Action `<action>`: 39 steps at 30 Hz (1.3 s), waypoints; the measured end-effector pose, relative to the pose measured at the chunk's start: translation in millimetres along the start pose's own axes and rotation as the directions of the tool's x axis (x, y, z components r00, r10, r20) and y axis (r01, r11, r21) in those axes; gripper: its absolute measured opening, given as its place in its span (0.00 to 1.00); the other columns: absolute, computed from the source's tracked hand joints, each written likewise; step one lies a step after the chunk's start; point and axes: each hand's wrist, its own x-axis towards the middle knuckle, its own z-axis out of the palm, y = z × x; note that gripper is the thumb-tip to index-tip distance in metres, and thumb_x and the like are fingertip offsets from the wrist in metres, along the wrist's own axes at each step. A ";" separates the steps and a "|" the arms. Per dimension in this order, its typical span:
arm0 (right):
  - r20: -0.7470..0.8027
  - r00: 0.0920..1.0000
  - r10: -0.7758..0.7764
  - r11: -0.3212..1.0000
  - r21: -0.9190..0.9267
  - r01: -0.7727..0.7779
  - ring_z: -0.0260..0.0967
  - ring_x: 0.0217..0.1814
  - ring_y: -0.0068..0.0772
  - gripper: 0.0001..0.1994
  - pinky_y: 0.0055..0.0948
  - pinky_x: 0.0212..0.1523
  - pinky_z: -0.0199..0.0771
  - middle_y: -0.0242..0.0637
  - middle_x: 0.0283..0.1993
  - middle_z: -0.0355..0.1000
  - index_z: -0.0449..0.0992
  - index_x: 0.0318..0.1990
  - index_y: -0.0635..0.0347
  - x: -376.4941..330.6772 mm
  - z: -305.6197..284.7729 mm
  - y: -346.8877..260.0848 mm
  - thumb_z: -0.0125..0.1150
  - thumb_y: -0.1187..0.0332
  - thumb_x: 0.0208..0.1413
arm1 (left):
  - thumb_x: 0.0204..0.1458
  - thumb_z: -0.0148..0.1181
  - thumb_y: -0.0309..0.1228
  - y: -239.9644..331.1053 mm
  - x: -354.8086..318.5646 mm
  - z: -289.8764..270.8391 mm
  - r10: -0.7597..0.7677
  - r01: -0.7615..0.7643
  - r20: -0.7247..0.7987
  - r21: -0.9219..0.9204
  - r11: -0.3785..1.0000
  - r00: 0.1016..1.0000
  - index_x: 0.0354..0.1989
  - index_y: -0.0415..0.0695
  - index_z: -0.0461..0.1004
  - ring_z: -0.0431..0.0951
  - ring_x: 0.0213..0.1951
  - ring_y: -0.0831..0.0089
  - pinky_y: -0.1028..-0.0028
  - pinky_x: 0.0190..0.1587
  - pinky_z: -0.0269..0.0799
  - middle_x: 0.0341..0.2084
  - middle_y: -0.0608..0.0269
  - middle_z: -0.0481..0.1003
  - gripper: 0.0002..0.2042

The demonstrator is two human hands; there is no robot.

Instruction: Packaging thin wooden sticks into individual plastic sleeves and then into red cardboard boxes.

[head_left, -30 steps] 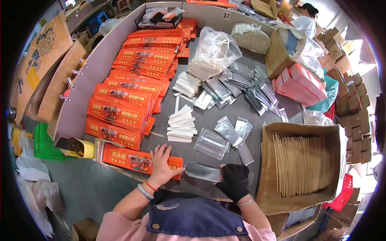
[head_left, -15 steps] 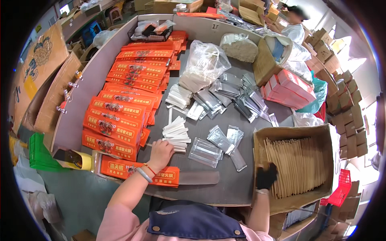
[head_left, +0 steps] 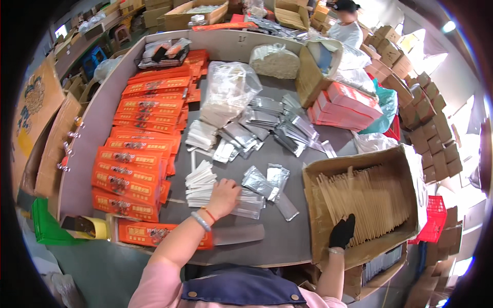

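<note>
My left hand [head_left: 225, 197], a bracelet at its wrist, reaches over the middle of the table with fingers curled down. It lies between a pile of white paper packets [head_left: 199, 184] and flat clear-wrapped packets [head_left: 248, 205]; what its fingertips hold, if anything, is hidden. My right hand [head_left: 342, 232], in a black glove, bends its fingers against wooden chopsticks [head_left: 377, 210] in an open cardboard box [head_left: 310, 205]. Whether a chopstick is inside those fingers does not show. Below my left forearm lies an orange printed paper sleeve [head_left: 146, 233], beside a translucent strip [head_left: 239, 234].
Overlapping orange sleeves [head_left: 138, 159] fill the table's left side. Silver packets [head_left: 277, 177] lie centrally, beyond them a plastic bag of white packets [head_left: 226, 95]. Pink-red boxes [head_left: 344, 108] stand at the back right. A raised grey border [head_left: 226, 45] edges the table. A person [head_left: 346, 25] stands beyond.
My left hand has shifted from the white packets' near left side to the right, onto the clear-wrapped packets. My right hand has moved from the box's left wall onto the chopsticks. The view has turned slightly.
</note>
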 end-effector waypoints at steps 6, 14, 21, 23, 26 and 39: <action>-0.081 0.992 0.101 0.852 0.521 -0.044 0.69 0.45 0.38 0.13 0.35 0.50 0.67 0.44 0.42 0.71 0.67 0.48 0.69 -30.0 17.6 -42.5 0.46 0.66 0.68 | 0.37 0.70 0.30 -2.6 -4.3 -5.7 -0.087 0.092 0.042 -0.125 0.988 0.995 0.33 0.46 0.77 0.75 0.35 0.60 0.62 0.41 0.70 0.27 0.62 0.75 0.13; 0.364 0.751 -0.551 0.778 0.551 0.304 0.71 0.36 0.48 0.09 0.40 0.37 0.69 0.47 0.33 0.72 0.77 0.41 0.61 -39.7 -12.5 -110.7 0.55 0.66 0.60 | 0.35 0.74 0.35 38.2 -87.5 -46.3 -0.070 0.112 0.232 -0.170 0.979 0.970 0.33 0.46 0.78 0.73 0.43 0.64 0.62 0.49 0.67 0.36 0.64 0.76 0.15; 0.698 0.197 -0.689 0.664 0.499 0.557 0.70 0.32 0.46 0.13 0.42 0.32 0.70 0.42 0.29 0.71 0.80 0.46 0.46 -61.9 -16.7 -127.6 0.63 0.61 0.53 | 0.30 0.76 0.41 23.4 -158.0 -54.1 -0.191 0.192 0.018 -0.083 0.978 0.981 0.49 0.46 0.75 0.68 0.49 0.57 0.59 0.53 0.64 0.45 0.62 0.72 0.32; 0.568 0.222 -0.792 0.593 0.630 0.502 0.71 0.32 0.46 0.13 0.42 0.32 0.70 0.42 0.29 0.72 0.80 0.46 0.46 -84.8 1.7 -159.3 0.64 0.61 0.52 | 0.30 0.76 0.41 34.1 -145.1 -46.2 -0.165 0.164 -0.002 -0.089 0.982 0.986 0.49 0.45 0.75 0.67 0.50 0.58 0.59 0.53 0.63 0.45 0.62 0.72 0.33; 0.414 0.265 -0.871 0.489 0.786 0.379 0.74 0.37 0.45 0.13 0.40 0.39 0.73 0.44 0.36 0.76 0.80 0.43 0.52 -93.7 19.9 -173.9 0.66 0.65 0.49 | 0.28 0.76 0.41 36.4 -135.3 -46.5 -0.138 0.136 -0.028 -0.064 0.989 0.990 0.50 0.44 0.74 0.67 0.49 0.59 0.60 0.53 0.63 0.45 0.62 0.72 0.35; 0.625 0.156 -0.765 0.563 0.530 0.634 0.71 0.49 0.45 0.29 0.46 0.49 0.68 0.41 0.45 0.72 0.70 0.52 0.54 -101.9 -15.3 -222.9 0.70 0.53 0.43 | 0.36 0.71 0.38 37.7 -115.9 -37.9 0.073 -0.099 0.306 0.070 0.993 0.949 0.50 0.58 0.74 0.69 0.48 0.58 0.57 0.49 0.67 0.45 0.60 0.70 0.27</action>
